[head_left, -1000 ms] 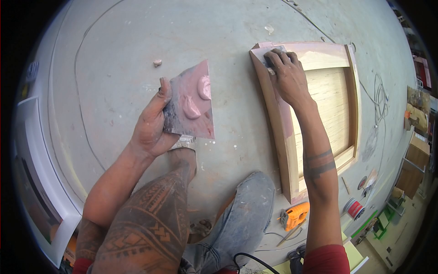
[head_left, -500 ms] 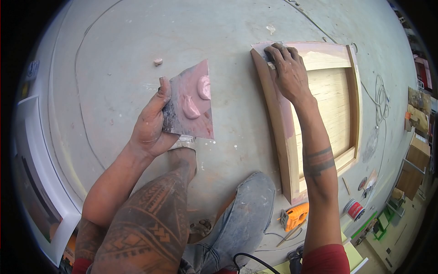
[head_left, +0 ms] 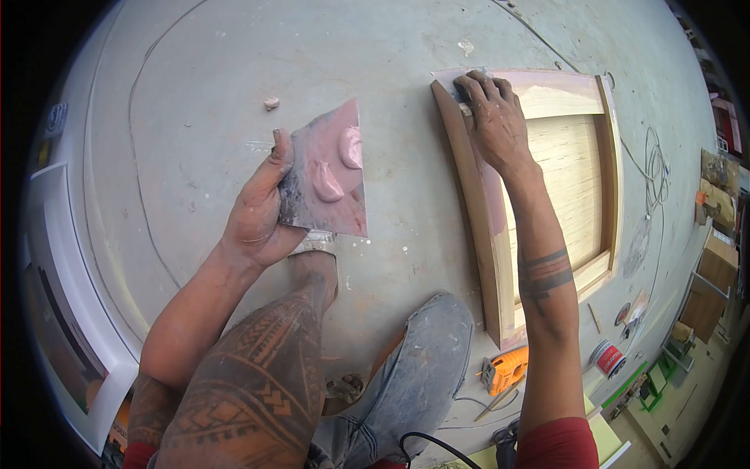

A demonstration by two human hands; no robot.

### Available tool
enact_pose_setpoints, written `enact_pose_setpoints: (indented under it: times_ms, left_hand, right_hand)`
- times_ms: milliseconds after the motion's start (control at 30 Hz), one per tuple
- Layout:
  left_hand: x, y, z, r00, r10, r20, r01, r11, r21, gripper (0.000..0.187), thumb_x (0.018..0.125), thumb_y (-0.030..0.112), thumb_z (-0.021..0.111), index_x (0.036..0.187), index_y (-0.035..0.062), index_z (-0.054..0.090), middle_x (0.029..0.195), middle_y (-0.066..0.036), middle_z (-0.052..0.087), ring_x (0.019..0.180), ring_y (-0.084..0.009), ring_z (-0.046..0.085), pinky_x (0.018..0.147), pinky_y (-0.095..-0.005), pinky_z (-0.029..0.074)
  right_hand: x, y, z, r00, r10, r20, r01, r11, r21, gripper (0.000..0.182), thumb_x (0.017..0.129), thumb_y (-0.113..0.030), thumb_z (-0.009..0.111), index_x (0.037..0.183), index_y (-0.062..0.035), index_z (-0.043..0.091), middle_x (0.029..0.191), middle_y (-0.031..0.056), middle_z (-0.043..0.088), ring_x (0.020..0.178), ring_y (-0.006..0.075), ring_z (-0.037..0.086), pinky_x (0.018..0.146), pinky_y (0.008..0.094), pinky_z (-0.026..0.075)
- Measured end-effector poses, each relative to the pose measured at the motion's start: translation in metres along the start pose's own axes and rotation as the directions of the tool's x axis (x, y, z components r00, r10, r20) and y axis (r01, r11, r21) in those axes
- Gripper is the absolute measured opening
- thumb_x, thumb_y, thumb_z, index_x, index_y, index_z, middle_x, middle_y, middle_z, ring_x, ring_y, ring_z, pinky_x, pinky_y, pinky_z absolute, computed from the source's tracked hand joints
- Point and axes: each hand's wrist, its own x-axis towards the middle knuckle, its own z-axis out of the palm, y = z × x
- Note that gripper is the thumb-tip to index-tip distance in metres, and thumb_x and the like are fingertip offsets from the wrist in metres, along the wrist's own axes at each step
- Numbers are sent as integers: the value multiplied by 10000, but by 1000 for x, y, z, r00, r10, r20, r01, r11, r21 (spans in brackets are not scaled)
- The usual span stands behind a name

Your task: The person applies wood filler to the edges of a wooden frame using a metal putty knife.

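Note:
My left hand [head_left: 262,199] grips a flat putty board [head_left: 301,191] by its left edge, thumb on top. Two thick dabs of pink putty [head_left: 328,184] sit on the board, with a thin pink smear around them. At the top left corner of a wooden frame [head_left: 478,211], my right hand [head_left: 498,125] presses a putty scraper [head_left: 462,95] down with bent fingers. Most of the scraper is hidden under those fingers. Pink putty coats the frame's left side and part of its top rail. Inside the frame lies a pale wood panel [head_left: 558,187].
An orange jigsaw [head_left: 505,370] lies below the frame, with a thin stick beside it. To the right are a red-and-white can [head_left: 607,359] and a coiled cable [head_left: 655,172]. A white-edged panel [head_left: 82,305] stands at left. A putty lump [head_left: 271,103] rests on the floor.
Almost nothing differs. The right hand stays at the frame's corner with a very small shift, and the left hand still holds the board in the same place.

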Motion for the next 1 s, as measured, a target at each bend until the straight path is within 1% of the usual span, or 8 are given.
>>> enact_pose_setpoints:
  times_ms: [133, 333, 433, 633, 733, 833, 933, 1000]
  left_hand:
    - [0, -1, 2, 1000, 1, -22, -1, 1000, 4, 674, 1061, 542, 382, 1495, 27, 358, 1353, -136, 549, 1273, -257, 573, 1092, -465, 504]
    - [1, -2, 4, 1000, -6, 27, 7, 999, -35, 671, 1064, 536, 386, 1495, 22, 358, 1354, -139, 549, 1269, -261, 574, 1090, -468, 499]
    - [3, -2, 2, 998, 1, 61, 2, 999, -52, 669, 1064, 537, 386, 1490, 22, 364, 1347, -135, 554, 1262, -255, 576, 1083, -466, 503]
    - [1, -2, 1, 999, -16, 41, 19, 998, -68, 659, 1062, 542, 387, 1482, 33, 381, 1338, -123, 561, 1248, -246, 584, 1075, -463, 507]
    - [2, -3, -2, 996, -19, 91, 25, 997, -68, 660, 1060, 545, 391, 1479, 35, 385, 1334, -121, 563, 1244, -247, 586, 1077, -461, 505]
    - [2, -5, 1, 999, -24, 28, 26, 998, -65, 661, 1058, 549, 397, 1477, 38, 390, 1332, -117, 563, 1249, -246, 580, 1081, -460, 499]
    - [2, -7, 3, 998, -65, 11, 66, 996, -67, 667, 1054, 552, 406, 1482, 40, 384, 1338, -113, 556, 1258, -248, 571, 1092, -463, 486]
    - [6, -11, 2, 996, -91, -4, 91, 994, -66, 673, 1055, 552, 404, 1490, 38, 374, 1343, -114, 551, 1262, -251, 565, 1102, -466, 475]
  right_hand:
    - [0, 0, 1, 1000, -4, 5, 4, 1000, -5, 392, 900, -41, 562, 1279, -140, 582, 1323, 74, 613, 1217, 351, 539, 995, 440, 465]
    - [0, -2, 0, 999, 25, 35, -25, 1000, -2, 380, 911, -49, 560, 1280, -133, 582, 1322, 75, 616, 1216, 361, 540, 995, 448, 467]
    - [0, -4, -10, 998, 39, 59, -40, 999, 12, 351, 908, -61, 575, 1254, -122, 597, 1287, 78, 638, 1195, 364, 556, 977, 450, 477]
    - [-13, -7, -27, 994, 49, 99, -53, 998, 39, 307, 892, -72, 617, 1197, -106, 621, 1208, 80, 669, 1129, 364, 583, 925, 454, 496]
    - [-23, -9, -38, 989, 61, 136, -67, 997, 41, 314, 879, -66, 636, 1191, -102, 621, 1195, 87, 668, 1104, 369, 586, 914, 459, 495]
    - [-34, -12, -48, 984, 56, 169, -61, 998, 24, 311, 879, -78, 652, 1188, -97, 620, 1186, 93, 666, 1084, 373, 590, 904, 463, 495]
    - [-47, -19, -59, 978, 69, 198, -77, 997, 30, 303, 888, -80, 644, 1190, -92, 623, 1190, 96, 667, 1074, 363, 594, 902, 460, 495]
    - [-53, -23, -74, 947, 107, 303, -127, 991, 49, 286, 893, -67, 629, 1178, -87, 636, 1170, 96, 676, 1064, 349, 598, 899, 459, 496]
